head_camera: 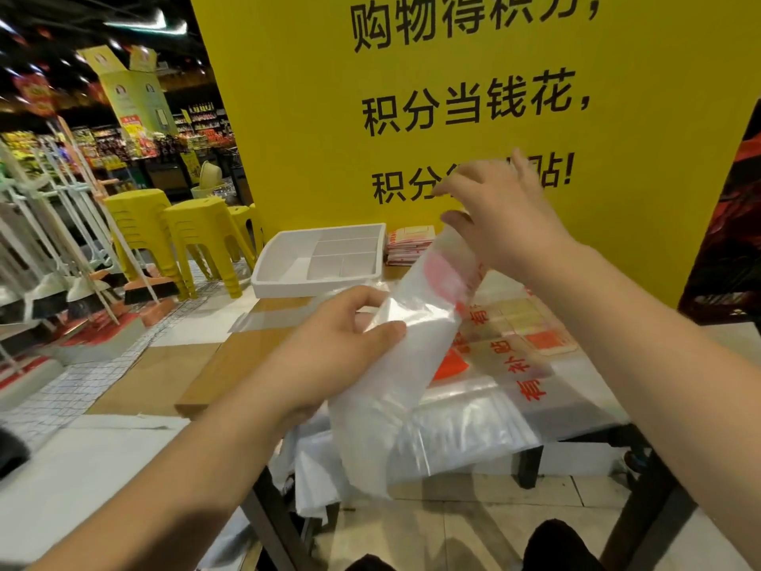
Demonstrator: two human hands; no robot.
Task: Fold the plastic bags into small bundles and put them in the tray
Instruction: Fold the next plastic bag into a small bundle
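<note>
The plastic bag (416, 323), narrowed to a long strip, is held slanting above the table (230, 364). Its middle is pinched between thumb and fingers of the left hand (341, 344). The right hand (498, 216) is at the top end, fingers spread and blurred; a pinch there cannot be told. The strip is best kept taut and creased flat before doubling. The white compartment tray (313, 282) stands near the table's far left edge, well apart, with room between
</note>
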